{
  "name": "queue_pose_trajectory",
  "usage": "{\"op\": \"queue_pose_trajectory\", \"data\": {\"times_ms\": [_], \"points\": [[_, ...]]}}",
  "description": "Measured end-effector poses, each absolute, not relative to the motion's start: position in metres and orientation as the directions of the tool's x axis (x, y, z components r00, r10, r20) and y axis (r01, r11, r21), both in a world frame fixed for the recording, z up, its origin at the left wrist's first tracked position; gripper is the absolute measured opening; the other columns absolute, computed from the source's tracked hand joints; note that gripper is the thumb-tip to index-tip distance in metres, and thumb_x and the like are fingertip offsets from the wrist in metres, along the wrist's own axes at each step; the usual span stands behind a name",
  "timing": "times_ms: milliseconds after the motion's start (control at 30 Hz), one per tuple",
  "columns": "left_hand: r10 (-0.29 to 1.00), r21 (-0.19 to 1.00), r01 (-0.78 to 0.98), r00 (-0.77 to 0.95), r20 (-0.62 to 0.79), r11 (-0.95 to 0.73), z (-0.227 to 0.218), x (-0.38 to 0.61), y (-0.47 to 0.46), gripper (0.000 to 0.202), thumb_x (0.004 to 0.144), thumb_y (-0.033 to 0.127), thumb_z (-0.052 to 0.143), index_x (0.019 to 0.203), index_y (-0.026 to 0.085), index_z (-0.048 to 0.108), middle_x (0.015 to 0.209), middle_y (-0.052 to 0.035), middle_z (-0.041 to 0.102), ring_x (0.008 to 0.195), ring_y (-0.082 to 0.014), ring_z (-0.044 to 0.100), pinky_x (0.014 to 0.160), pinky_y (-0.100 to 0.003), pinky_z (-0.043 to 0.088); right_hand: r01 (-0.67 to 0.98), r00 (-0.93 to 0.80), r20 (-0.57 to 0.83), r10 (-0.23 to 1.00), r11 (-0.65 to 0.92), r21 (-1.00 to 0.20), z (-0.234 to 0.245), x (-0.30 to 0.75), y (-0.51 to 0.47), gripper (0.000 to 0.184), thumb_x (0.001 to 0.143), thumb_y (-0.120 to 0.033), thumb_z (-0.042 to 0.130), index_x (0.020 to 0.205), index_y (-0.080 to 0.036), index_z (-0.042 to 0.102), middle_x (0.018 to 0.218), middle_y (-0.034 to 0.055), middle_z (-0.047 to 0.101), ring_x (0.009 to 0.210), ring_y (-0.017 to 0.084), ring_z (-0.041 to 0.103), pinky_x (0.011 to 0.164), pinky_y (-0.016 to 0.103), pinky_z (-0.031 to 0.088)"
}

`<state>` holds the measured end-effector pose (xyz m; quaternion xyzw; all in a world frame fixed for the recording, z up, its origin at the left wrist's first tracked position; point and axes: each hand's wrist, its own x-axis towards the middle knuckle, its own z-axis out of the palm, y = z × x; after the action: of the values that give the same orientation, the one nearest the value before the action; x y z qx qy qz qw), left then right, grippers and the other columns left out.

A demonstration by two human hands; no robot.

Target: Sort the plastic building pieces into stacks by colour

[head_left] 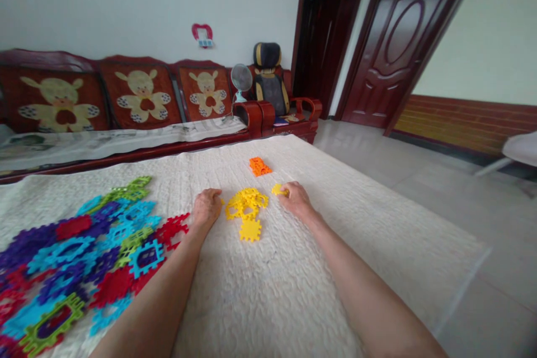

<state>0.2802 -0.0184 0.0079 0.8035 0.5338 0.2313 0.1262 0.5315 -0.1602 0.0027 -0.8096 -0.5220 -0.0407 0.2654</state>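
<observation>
A heap of yellow toothed plastic pieces (246, 205) lies on a cream quilted mat (268, 285). One flat yellow square piece (250, 230) sits just in front of the heap. My left hand (206, 208) rests on the mat at the heap's left edge, its fingers curled under. My right hand (295, 197) is to the right of the heap, its fingers pinched on a small yellow piece (277, 189). A small stack of orange pieces (259, 166) lies farther back on the mat.
A large spread of purple, blue, red and green pieces (79, 257) covers the mat's left side. A wooden sofa with bear cushions (126, 100), a small fan (241, 79) and a chair stand behind. Tiled floor (440, 190) and dark doors are to the right.
</observation>
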Motion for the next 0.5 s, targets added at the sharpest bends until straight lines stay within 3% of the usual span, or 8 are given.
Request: {"op": "queue_pose_trajectory", "data": {"times_ms": [267,500], "points": [[0.906,0.440,0.796,0.324,0.271,-0.416,0.004,0.281,-0.017,0.040,0.086,0.009,0.045,0.110,0.016,0.076,0.118,-0.0072,0.074,0.111,-0.0206,0.067,0.103,-0.030,0.050,0.826,0.547,0.326,0.771,-0.432,-0.363,0.010,0.529,-0.130,0.032,0.083,-0.042,0.065,0.103,-0.017,0.071,0.107,0.0113,0.067,0.102,0.025,0.061,0.092,0.034,0.045],[0.905,0.425,0.805,0.315,0.284,-0.414,0.001,0.280,-0.015,0.040,0.085,0.008,0.046,0.109,0.017,0.076,0.119,-0.0070,0.073,0.112,-0.0213,0.067,0.103,-0.030,0.050,0.845,0.521,0.340,0.783,-0.415,-0.338,0.004,0.528,-0.132,0.030,0.082,-0.036,0.062,0.105,-0.017,0.070,0.108,0.0128,0.066,0.105,0.027,0.060,0.092,0.036,0.045]]}}
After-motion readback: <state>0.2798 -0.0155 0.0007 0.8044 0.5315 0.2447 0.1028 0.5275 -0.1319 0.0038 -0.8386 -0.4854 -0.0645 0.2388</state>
